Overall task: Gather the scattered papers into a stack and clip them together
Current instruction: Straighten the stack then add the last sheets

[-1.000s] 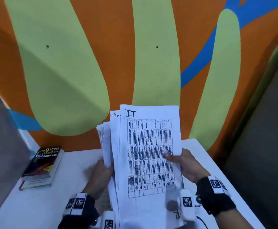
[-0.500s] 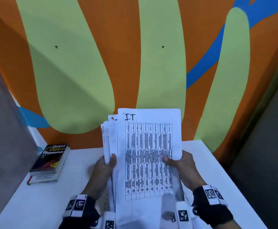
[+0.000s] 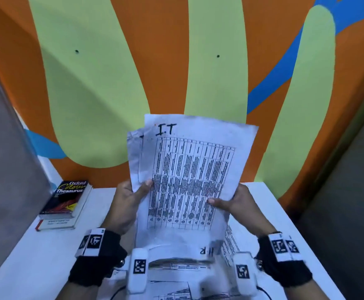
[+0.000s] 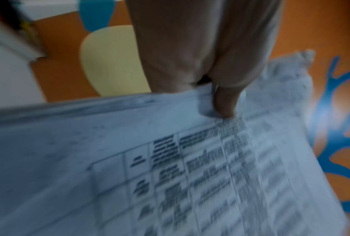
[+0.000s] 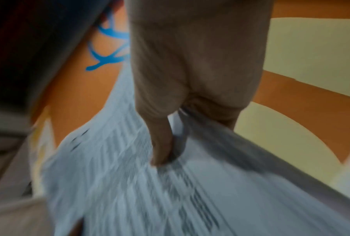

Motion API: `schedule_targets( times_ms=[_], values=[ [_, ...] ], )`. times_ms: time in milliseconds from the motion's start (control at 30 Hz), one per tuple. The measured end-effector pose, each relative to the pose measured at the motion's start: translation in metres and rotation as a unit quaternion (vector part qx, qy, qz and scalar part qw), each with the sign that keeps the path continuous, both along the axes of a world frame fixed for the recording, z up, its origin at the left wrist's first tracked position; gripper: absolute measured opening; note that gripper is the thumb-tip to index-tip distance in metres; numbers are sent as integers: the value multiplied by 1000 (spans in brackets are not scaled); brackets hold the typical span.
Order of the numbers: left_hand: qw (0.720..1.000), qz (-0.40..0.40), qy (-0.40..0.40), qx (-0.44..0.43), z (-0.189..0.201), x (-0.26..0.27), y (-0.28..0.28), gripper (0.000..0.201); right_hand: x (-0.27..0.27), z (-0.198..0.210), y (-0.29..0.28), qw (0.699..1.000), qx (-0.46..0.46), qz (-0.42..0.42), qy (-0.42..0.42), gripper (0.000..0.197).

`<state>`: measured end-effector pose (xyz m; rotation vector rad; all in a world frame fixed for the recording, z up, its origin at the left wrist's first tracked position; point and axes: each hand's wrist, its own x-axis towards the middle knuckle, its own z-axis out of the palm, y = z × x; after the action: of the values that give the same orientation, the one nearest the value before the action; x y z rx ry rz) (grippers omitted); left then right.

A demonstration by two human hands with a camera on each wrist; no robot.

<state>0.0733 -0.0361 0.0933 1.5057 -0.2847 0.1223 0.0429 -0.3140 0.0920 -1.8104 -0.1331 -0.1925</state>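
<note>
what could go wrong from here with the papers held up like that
1. The stack of papers is uneven: back sheets stick out at the upper left, so clipping now might fix them crooked.
2. The left hand and right hand only pinch the side edges, so inner sheets could slide out.
3. More sheets on the table lie under the stack and could be left out.
</note>
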Motion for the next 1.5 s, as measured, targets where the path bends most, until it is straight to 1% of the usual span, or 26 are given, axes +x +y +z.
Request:
schedule_targets(
  times_ms=[33,67,100,133,167,200,233,300,333,400,467,533,567,633,667,733,800,867,967,1067,1133,1200,1333,1400,1433,1500],
  values=[
    [999,-29,33,-10,-4,1,2,30,1,-5,-4,1000,10,18,21,34],
    [996,-53,66,-20,-8,1,4,41,2,-10,-6,999,24,10,33,28],
    [992,-76,92,-33,-13,1,5,49,3,-16,-8,998,48,-10,37,30],
    [988,-104,109,-32,-17,1,6,49,4,-23,-9,995,84,-33,37,36],
    [985,-130,113,0,-19,-3,4,45,5,-27,-8,991,118,-54,34,43],
    [983,-145,110,37,-22,-5,3,43,5,-28,-6,988,134,-74,32,41],
    [981,-147,106,65,-25,-8,1,41,4,-26,-4,986,139,-85,20,31],
    [989,-104,78,75,-26,-12,-3,32,0,-19,-2,988,120,-101,-3,10],
    [993,-69,57,78,-24,-11,-5,24,0,-14,0,989,103,-105,-19,8],
    [994,-4,11,108,-15,-10,-12,8,-2,-2,7,993,19,-94,-70,9],
    [988,53,-32,140,-4,-10,-22,25,-1,6,16,987,-51,-99,-117,18],
    [984,91,-47,146,3,-11,-28,33,-4,12,24,983,-42,-110,-142,22],
    [983,102,-48,147,3,-10,-30,29,-5,13,27,982,-35,-114,-148,24],
    [987,102,-40,119,-6,-8,-29,13,-10,8,28,984,-19,-108,-141,34],
    [991,101,-23,87,-13,-9,-28,21,-12,4,28,986,-12,-104,-132,42],
    [992,118,0,51,-22,-13,-29,51,-16,-7,28,989,13,-99,-108,49],
    [989,140,1,41,-25,-18,-36,58,-15,-18,28,989,38,-107,-91,45],
    [987,154,-8,46,-26,-19,-41,52,-12,-25,30,987,28,-133,-89,40],
    [983,174,-33,53,-13,-21,-46,37,-12,-19,38,979,3,-159,-128,26],
    [984,166,-42,44,2,-19,-47,40,-10,-5,41,979,3,-143,-148,18],
    [983,168,-35,59,3,-17,-46,54,-6,-5,37,983,29,-120,-137,37],
    [982,175,-23,74,-2,-15,-45,62,-5,-11,33,984,35,-121,-127,41],
    [981,179,-22,70,-7,-17,-48,53,-6,-21,36,979,-27,-155,-129,13],
    [982,178,-34,57,-3,-16,-48,36,-6,-14,37,978,-24,-149,-145,6],
    [982,179,-38,52,0,-15,-47,33,-6,-10,37,979,-16,-140,-149,8],
    [982,177,-44,52,1,-12,-44,38,-9,-2,37,981,-3,-119,-150,23]
  ],
)
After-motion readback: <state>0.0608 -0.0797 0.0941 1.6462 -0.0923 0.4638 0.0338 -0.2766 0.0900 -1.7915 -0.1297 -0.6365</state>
